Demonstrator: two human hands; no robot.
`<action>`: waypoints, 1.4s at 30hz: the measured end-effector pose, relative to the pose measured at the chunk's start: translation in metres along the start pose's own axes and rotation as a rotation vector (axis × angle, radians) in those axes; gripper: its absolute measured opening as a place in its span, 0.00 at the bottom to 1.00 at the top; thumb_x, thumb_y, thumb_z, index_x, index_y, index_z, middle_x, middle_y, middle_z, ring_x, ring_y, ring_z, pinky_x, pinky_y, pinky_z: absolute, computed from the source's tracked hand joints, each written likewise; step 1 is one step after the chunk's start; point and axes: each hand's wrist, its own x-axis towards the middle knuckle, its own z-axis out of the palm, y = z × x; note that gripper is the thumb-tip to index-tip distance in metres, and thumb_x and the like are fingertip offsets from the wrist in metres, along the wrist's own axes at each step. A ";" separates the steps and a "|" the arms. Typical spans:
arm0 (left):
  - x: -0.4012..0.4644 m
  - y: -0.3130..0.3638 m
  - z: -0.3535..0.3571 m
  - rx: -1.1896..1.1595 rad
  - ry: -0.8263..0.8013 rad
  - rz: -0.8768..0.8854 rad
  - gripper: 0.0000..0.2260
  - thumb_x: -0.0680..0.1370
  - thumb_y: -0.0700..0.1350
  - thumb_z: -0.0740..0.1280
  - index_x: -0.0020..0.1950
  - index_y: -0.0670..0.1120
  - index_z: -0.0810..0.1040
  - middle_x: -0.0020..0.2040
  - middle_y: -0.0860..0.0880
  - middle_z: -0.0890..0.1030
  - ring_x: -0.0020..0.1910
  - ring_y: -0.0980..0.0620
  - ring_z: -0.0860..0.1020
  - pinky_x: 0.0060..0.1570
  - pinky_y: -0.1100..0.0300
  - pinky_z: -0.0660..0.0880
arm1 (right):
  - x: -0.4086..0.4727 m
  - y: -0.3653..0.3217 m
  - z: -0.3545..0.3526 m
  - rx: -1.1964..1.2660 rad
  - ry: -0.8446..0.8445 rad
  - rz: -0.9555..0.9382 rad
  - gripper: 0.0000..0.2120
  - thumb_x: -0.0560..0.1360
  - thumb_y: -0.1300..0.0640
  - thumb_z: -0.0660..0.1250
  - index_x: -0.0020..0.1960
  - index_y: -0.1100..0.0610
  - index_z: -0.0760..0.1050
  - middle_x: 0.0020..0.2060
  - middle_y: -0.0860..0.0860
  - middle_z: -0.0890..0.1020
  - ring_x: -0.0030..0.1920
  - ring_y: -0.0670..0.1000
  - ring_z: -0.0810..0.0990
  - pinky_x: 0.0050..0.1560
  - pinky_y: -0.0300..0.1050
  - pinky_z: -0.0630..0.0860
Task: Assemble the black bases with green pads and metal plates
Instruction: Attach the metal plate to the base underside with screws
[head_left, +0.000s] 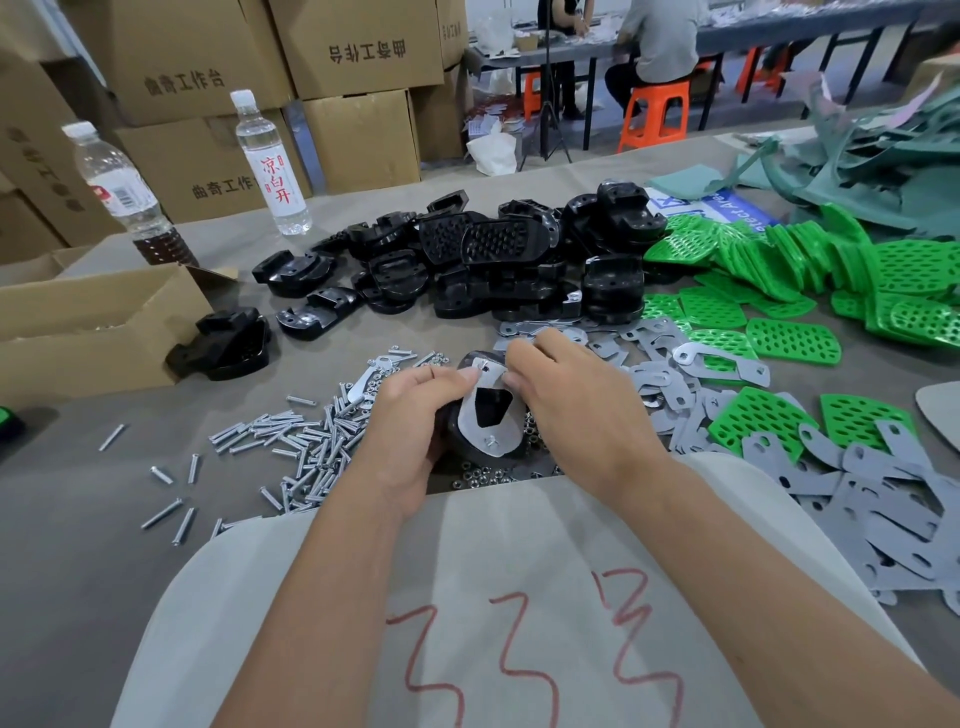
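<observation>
A black base with a metal plate laid on top sits near the table's front edge, between my two hands. My left hand grips the base from the left, thumb on the plate's top corner. My right hand curls over the base's right side, its fingertips at the plate's upper edge; what they pinch is hidden. A screw head shows at the plate's lower end. A pile of black bases lies behind, green pads to the right, loose metal plates at the right front.
Several loose screws and small nuts lie scattered around the hands. An open cardboard box stands at the left, with two water bottles behind it. Stacked cartons fill the back left. People sit at a far table.
</observation>
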 end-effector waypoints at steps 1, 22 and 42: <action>0.000 0.000 0.000 0.006 0.009 -0.003 0.06 0.79 0.41 0.70 0.48 0.38 0.82 0.38 0.43 0.82 0.34 0.48 0.79 0.32 0.62 0.76 | 0.000 -0.001 0.000 -0.011 0.002 -0.005 0.11 0.85 0.48 0.49 0.47 0.51 0.62 0.43 0.48 0.68 0.41 0.54 0.69 0.32 0.49 0.65; 0.002 -0.004 0.002 -0.057 0.097 0.054 0.07 0.77 0.40 0.72 0.51 0.36 0.81 0.38 0.43 0.83 0.34 0.48 0.81 0.33 0.60 0.78 | -0.001 -0.004 -0.006 0.099 -0.118 0.044 0.10 0.87 0.49 0.50 0.48 0.50 0.59 0.37 0.44 0.66 0.41 0.52 0.65 0.37 0.52 0.63; 0.013 -0.007 0.002 0.003 0.397 0.239 0.07 0.79 0.37 0.72 0.45 0.48 0.83 0.36 0.56 0.86 0.36 0.60 0.84 0.39 0.66 0.79 | -0.002 0.013 -0.014 0.091 -0.304 0.068 0.05 0.82 0.47 0.66 0.54 0.46 0.78 0.51 0.46 0.71 0.56 0.50 0.67 0.53 0.52 0.75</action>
